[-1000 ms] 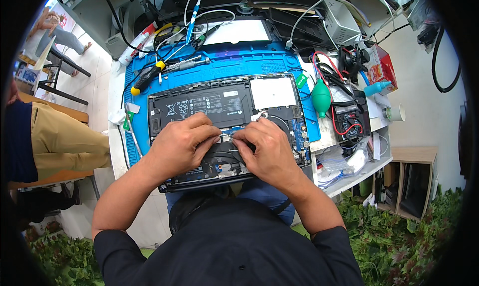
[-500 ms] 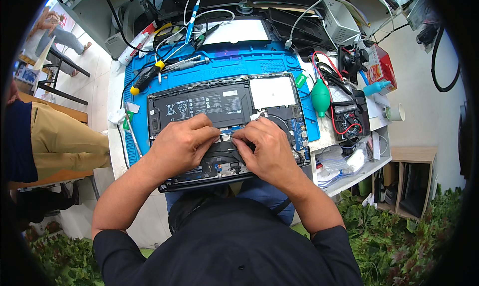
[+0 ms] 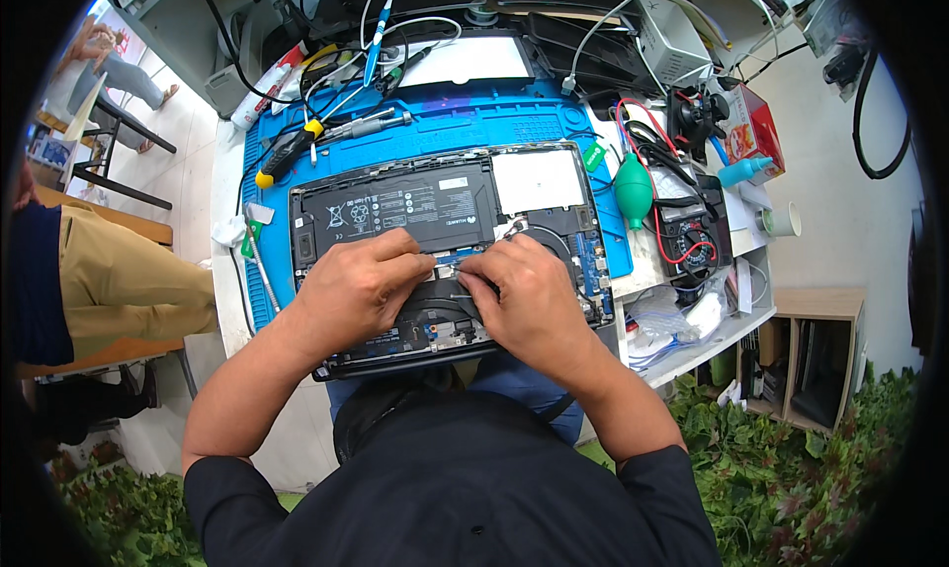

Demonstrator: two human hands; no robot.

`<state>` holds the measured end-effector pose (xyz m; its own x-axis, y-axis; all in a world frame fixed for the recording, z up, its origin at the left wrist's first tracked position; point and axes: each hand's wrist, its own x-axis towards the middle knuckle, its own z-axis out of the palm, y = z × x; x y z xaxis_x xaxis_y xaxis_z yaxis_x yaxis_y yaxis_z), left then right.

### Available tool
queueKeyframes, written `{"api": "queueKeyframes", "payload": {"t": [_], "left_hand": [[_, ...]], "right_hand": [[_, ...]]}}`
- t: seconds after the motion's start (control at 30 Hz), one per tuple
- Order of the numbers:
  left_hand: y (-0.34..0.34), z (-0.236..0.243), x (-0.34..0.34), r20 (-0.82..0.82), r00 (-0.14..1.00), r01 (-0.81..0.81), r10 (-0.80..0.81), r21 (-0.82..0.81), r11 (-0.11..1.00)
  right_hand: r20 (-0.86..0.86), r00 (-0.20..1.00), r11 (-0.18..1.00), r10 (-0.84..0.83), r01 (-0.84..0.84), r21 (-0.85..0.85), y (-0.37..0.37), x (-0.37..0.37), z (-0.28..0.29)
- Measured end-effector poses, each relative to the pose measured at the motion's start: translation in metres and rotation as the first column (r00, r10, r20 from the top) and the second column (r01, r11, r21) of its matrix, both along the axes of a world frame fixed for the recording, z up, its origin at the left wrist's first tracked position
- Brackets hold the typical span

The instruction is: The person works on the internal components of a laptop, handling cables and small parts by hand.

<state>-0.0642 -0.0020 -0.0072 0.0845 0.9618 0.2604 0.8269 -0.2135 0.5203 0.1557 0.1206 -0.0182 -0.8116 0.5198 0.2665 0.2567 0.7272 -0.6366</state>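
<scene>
One opened laptop (image 3: 445,241), one blue mat (image 3: 474,132), two hands (image 3: 356,290).

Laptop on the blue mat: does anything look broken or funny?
The laptop lies opened up, its back cover off, so the black battery and fan show. The left hand and right hand press on its middle. Nothing looks cracked or spilled.

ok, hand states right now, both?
Left hand: fingers curled, pressing on the opened laptop; grip cannot be told.
Right hand: same, fingertips hidden.
</scene>
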Motion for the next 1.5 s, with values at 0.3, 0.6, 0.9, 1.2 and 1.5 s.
{"api": "queueKeyframes", "payload": {"t": [0.3,0.6,0.9,1.2,1.5], "left_hand": [[-0.001,-0.002,0.0,0.004,1.0,-0.003,0.003,0.008,1.0],[-0.002,-0.004,0.001,0.009,1.0,-0.01,0.009,0.019,1.0],[-0.002,-0.005,0.001,0.004,1.0,-0.004,0.004,0.03,1.0],[-0.002,-0.005,0.001,-0.008,1.0,0.005,-0.005,0.036,0.999],[-0.002,-0.005,0.001,0.006,1.0,0.002,-0.003,0.033,0.999]], "right_hand": [[0.115,0.993,0.997,0.004,-0.013,0.077,-0.004,-0.004,0.009],[0.127,0.992,0.996,-0.004,-0.006,0.085,-0.005,-0.005,0.003],[0.079,0.997,0.997,-0.022,0.016,0.077,-0.005,-0.003,-0.001],[0.078,0.997,0.998,-0.004,0.0,0.056,-0.001,-0.003,-0.001],[0.058,0.997,0.993,0.048,-0.054,0.105,0.001,-0.004,-0.001]]}}
